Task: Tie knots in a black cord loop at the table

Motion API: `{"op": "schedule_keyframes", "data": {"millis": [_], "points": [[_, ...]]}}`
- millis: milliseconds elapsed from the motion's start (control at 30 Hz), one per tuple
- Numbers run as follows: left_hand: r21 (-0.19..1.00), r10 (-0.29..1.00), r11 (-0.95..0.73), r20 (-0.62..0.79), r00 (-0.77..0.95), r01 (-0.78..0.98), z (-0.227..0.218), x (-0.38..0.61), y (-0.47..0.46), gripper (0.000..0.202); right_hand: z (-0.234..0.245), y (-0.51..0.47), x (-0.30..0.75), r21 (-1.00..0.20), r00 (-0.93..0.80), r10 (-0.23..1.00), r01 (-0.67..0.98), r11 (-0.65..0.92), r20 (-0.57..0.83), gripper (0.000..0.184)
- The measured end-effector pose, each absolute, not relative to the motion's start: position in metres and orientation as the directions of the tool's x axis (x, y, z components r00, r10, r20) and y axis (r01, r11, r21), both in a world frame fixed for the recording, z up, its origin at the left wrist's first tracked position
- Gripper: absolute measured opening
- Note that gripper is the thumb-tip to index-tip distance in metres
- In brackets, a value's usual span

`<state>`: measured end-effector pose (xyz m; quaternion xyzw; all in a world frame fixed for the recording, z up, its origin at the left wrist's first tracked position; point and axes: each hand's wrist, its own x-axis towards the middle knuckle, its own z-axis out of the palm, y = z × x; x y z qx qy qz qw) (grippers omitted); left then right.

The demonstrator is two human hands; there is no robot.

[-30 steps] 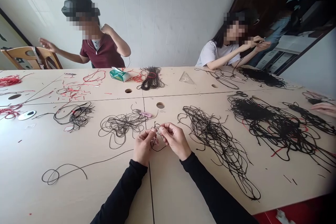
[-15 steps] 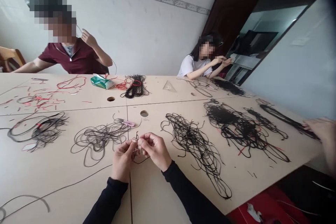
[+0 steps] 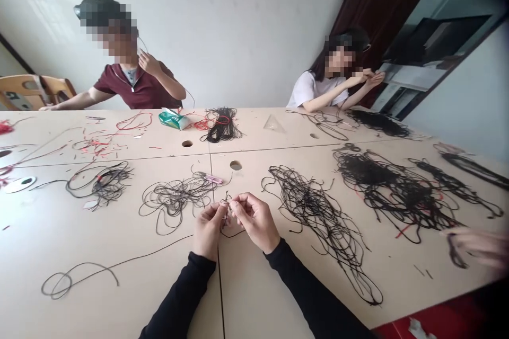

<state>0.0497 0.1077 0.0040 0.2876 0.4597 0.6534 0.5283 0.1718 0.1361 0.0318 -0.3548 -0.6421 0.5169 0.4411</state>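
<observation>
My left hand (image 3: 209, 228) and my right hand (image 3: 255, 218) meet above the table, fingertips pinched together around a thin black cord (image 3: 227, 196). A short end of it sticks up between the fingers, and a loop hangs below them. The part right between my fingertips is too small to make out. From my left hand a long cord (image 3: 147, 252) trails left across the table to a loose curl. A pink-handled thread snipper (image 3: 212, 178) lies just beyond my hands. To the left is a loose tangle of black cords (image 3: 170, 198); to the right, a longer heap of knotted black cords (image 3: 314, 206).
More black cords (image 3: 382, 180) lie to the right, where another person's blurred hand (image 3: 477, 246) reaches in holding a cord. Two people sit across the table (image 3: 131, 307). A green packet (image 3: 174, 119), red cords (image 3: 135, 121) and a clear triangular piece (image 3: 273, 124) lie farther back.
My view has swung left, so everything appears shifted right. My hands keep their pinch on the cord. The other person's hand at right has moved nearer the table edge, with a cord.
</observation>
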Motion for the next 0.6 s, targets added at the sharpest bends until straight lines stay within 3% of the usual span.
{"op": "schedule_keyframes", "data": {"millis": [100, 333, 600], "points": [[0.896, 0.961, -0.021, -0.105, -0.256, -0.444, 0.006, 0.05, 0.107, 0.026, 0.032, 0.134, 0.171, -0.97, -0.394, 0.895, 0.037, 0.241, 0.208, 0.025], [0.896, 0.958, 0.003, -0.13, -0.257, -0.444, 0.01, 0.051, 0.106, 0.027, 0.021, 0.144, 0.172, -0.959, -0.277, 0.943, 0.161, 0.232, 0.182, 0.032], [0.863, 0.972, 0.061, -0.165, -0.166, -0.502, 0.017, 0.053, 0.103, 0.027, 0.02, 0.147, 0.174, -0.964, -0.354, 0.915, 0.104, 0.246, 0.195, 0.032]]}}
